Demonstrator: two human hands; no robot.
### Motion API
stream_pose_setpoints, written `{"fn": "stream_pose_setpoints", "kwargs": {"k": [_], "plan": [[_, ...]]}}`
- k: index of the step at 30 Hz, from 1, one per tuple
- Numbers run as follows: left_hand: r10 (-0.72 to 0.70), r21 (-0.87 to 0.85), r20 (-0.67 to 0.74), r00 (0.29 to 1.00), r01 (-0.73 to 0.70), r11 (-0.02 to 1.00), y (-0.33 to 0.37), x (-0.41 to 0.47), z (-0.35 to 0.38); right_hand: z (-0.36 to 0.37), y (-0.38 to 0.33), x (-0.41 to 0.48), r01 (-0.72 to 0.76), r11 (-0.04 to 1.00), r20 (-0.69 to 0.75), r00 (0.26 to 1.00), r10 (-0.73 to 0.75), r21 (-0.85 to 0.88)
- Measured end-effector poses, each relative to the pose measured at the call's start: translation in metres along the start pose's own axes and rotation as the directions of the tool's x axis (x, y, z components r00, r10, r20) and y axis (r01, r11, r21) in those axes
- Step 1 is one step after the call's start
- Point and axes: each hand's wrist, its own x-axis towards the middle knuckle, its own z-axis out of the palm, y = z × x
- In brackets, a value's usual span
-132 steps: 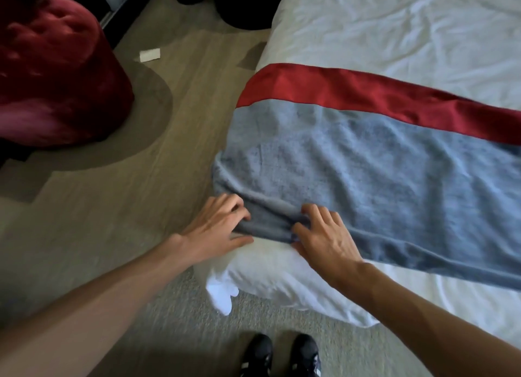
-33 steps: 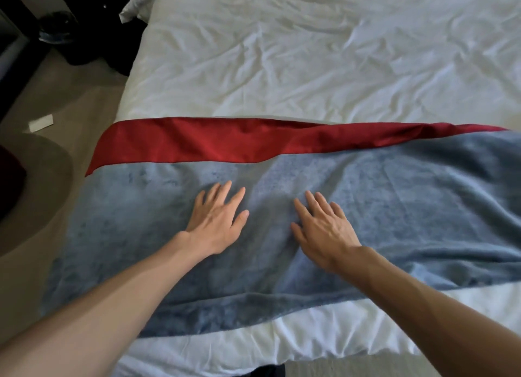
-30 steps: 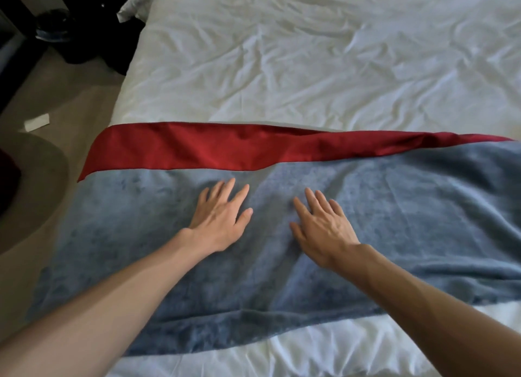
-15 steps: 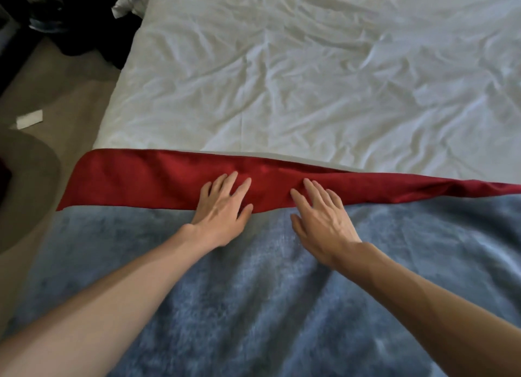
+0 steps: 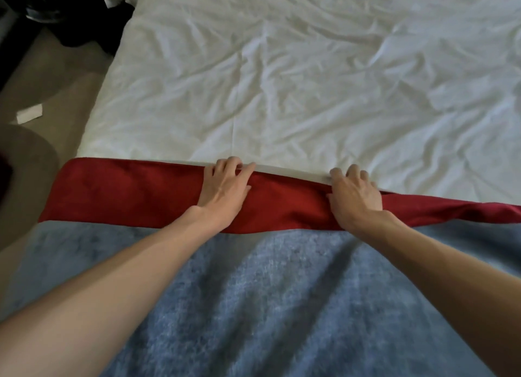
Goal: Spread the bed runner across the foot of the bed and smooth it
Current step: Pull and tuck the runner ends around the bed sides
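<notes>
A: Your bed runner (image 5: pixel 282 297) lies across the foot of the bed (image 5: pixel 112 108). Its blue-grey part is nearest you, and its red band (image 5: pixel 127 193) runs along the far side against the white duvet (image 5: pixel 310 80).

B: You reach over it with both arms. Your left grip (image 5: pixel 225 187) lies flat on the red band, released, with the fingers nearly straight. Their tips sit at the band's far edge, where a pale strip (image 5: pixel 284 170) shows.

A: Your right grip (image 5: pixel 355 196) rests on the same band, off to the right and apart from the left one. Its fingers bend at the knuckles and the tips come down on that far edge. I cannot tell whether they have caught the cloth or only press on it.

B: To the left of your left grip the red band lies wide and fairly smooth, and it reaches past the duvet's left edge. Beyond your right grip it narrows and bunches into folds.

A: Under your forearms the blue-grey part shows long soft creases running from you toward the band.

B: The duvet beyond your fingers is rumpled all over.

A: On the floor (image 5: pixel 64 74) left of the bed lies a small white slip (image 5: pixel 29 114). Dark objects (image 5: pixel 70 12) sit near the bed's far left corner, too dim to name.
</notes>
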Motion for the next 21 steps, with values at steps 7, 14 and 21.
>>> {"fn": "stream_pose_setpoints", "kwargs": {"k": [7,14,21], "plan": [[0.052,0.028,-0.026,0.998,-0.052,0.998,0.002,0.037,0.004,0.009,0.034,0.020,0.159,0.987,-0.097,0.983,-0.157,0.013],[-0.193,-0.292,-0.035,0.981,0.175,0.940,0.001,0.058,-0.009,-0.015,0.035,0.048,0.216,0.964,-0.198,0.963,-0.183,0.157],[-0.242,-0.146,0.119,0.963,0.258,0.955,0.003,0.074,-0.007,-0.012,0.040,0.076,0.134,0.986,-0.095,0.988,-0.124,0.099]]}}
